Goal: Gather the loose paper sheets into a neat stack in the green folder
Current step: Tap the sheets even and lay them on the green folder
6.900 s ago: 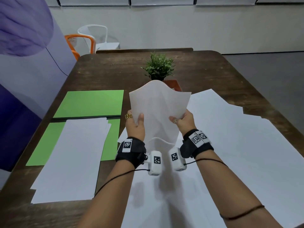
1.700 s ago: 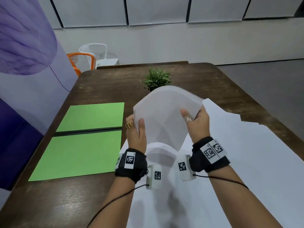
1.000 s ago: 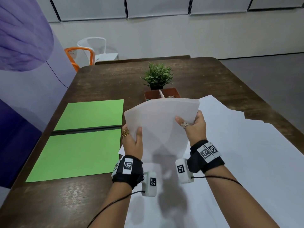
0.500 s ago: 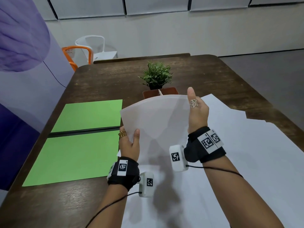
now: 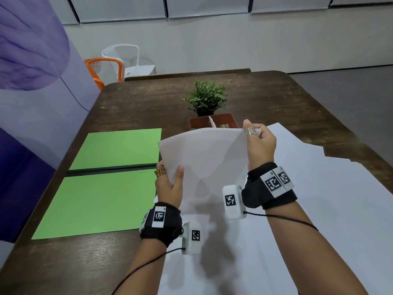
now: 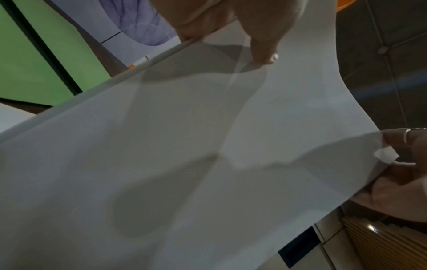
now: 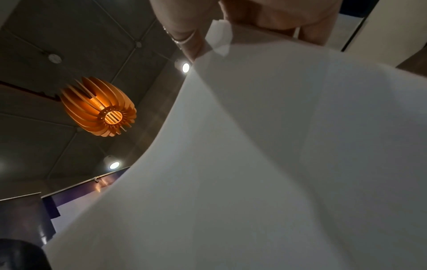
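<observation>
I hold a bundle of white paper sheets [image 5: 204, 156] upright above the table, its top edge bowed. My left hand [image 5: 170, 184] grips its lower left edge, thumb across the front. My right hand [image 5: 258, 143] pinches the upper right corner. In the left wrist view the sheets [image 6: 208, 164] fill the frame under the thumb, and in the right wrist view the same sheets [image 7: 277, 164] hang from the fingers. The green folder [image 5: 102, 199] lies open and bare on the left. More loose sheets [image 5: 319, 209] overlap on the table at right, under my forearms.
A small potted plant [image 5: 206, 99] stands beyond the sheets, with a brown tray of paper clips [image 5: 225, 122] in front of it. The wooden table [image 5: 265, 96] runs back to orange and white chairs [image 5: 114, 64]. A purple wall panel [image 5: 32, 103] borders the left.
The sheets that lay on the folder seconds ago are gone from it. Over the last second my right hand slid up from the bundle's side to its top right corner.
</observation>
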`<action>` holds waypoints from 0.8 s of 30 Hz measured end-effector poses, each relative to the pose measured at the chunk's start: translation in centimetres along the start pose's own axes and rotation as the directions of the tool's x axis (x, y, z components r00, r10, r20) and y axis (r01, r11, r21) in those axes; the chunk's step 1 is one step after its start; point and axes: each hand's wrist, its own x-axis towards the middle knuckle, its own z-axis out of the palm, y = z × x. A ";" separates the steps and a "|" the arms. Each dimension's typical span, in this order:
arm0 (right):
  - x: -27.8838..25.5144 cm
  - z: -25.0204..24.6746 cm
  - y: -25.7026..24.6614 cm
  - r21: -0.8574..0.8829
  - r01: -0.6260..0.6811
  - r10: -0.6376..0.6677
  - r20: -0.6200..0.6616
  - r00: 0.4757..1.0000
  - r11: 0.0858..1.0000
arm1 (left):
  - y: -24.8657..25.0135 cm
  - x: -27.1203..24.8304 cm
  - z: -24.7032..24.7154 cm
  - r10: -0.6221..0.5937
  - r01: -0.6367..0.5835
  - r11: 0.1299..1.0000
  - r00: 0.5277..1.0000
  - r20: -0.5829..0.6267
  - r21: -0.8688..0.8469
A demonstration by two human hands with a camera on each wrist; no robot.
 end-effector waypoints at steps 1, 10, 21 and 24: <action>0.0 0.0 0.0 -0.006 0.020 -0.020 0.011 1.000 1.000 | 0.0 0.0 0.1 0.006 -0.006 1.000 1.000 -0.003 0.012; 1.0 -3.8 5.1 -0.042 -0.074 0.085 0.406 0.910 0.996 | 0.6 0.1 0.4 -0.044 0.044 0.999 0.999 0.007 0.001; -0.1 -3.0 6.6 -0.067 -0.237 0.246 0.333 0.910 0.969 | 1.1 2.2 0.8 -0.162 0.170 0.984 0.977 0.138 -0.052; -0.6 -2.5 6.0 -0.030 -0.182 0.182 0.328 0.927 0.983 | 1.7 2.1 1.3 -0.135 0.136 0.991 0.989 0.059 -0.010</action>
